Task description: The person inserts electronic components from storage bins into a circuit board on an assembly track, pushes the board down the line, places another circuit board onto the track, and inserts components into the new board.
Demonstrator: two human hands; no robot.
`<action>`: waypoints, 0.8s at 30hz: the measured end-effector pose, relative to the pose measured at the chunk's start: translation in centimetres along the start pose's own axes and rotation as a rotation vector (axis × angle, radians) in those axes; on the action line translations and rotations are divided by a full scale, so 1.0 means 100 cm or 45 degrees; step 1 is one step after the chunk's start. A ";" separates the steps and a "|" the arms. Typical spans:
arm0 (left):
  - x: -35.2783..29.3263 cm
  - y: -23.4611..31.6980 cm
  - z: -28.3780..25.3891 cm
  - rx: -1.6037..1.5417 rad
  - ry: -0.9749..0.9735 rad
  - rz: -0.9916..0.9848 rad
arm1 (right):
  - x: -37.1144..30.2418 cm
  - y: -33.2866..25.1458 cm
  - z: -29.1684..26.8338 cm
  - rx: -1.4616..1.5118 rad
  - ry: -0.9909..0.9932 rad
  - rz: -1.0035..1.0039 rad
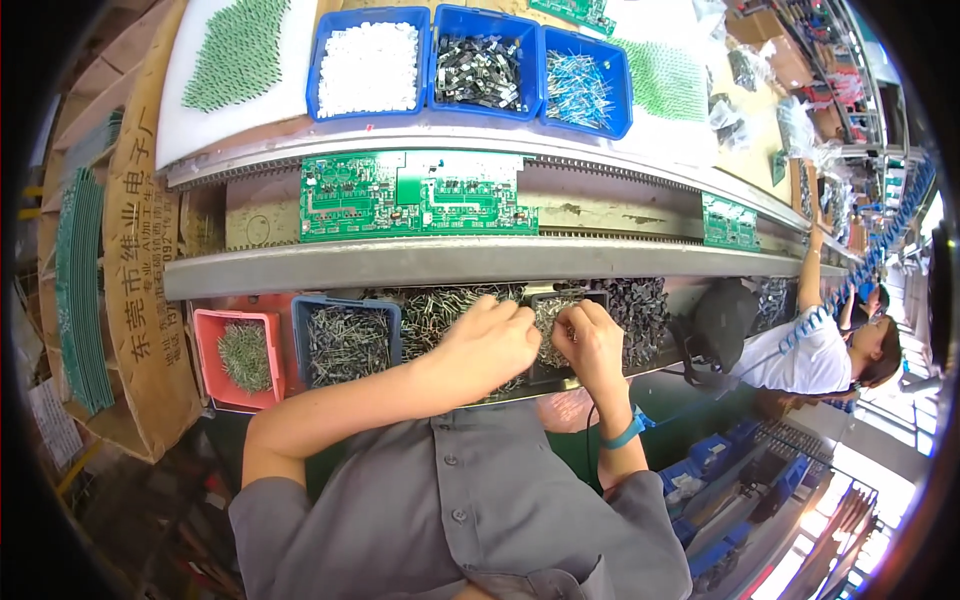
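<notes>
My left hand (495,343) hovers over a heap of dark leaded components (432,312); its fingers are curled closed, and what they hold is hidden. Close to its right, my right hand (594,340) is pinched closed above a dark bin of small tan parts (549,318). Anything between those fingertips is too small to make out. A blue strap (626,430) circles my right wrist. Just beyond both hands runs a grey metal rail (420,265), and behind it a green circuit board (350,210) lies on the conveyor track.
Left of my hands stand a pink bin (204,350) and a grey-blue bin (298,345) of leaded parts. Dark components (637,315) lie to the right. Blue bins (433,100) line the far side. Another board (730,222) sits farther along, near a co-worker (800,355). Cardboard (140,260) borders the left.
</notes>
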State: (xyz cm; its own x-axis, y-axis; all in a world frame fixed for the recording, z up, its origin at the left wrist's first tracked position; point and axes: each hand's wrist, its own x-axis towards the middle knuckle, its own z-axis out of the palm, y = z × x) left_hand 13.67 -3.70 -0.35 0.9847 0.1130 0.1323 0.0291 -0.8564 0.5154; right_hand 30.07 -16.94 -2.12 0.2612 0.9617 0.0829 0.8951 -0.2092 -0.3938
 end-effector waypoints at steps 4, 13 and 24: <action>0.015 0.015 0.022 0.152 0.035 0.081 | -0.002 0.001 -0.011 -0.073 -0.040 -0.030; 0.035 0.033 0.060 0.319 -0.051 0.137 | -0.001 0.004 -0.028 0.009 -0.203 0.046; 0.043 0.039 0.083 0.242 -0.130 0.047 | 0.061 -0.015 -0.045 0.124 -0.204 -0.139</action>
State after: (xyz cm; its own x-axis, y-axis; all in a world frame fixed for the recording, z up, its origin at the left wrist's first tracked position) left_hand 19.41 -10.73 -4.79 0.9977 0.0367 0.0570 0.0150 -0.9398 0.3413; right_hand 31.93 -11.54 3.12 0.0972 0.9952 -0.0137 0.8737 -0.0919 -0.4776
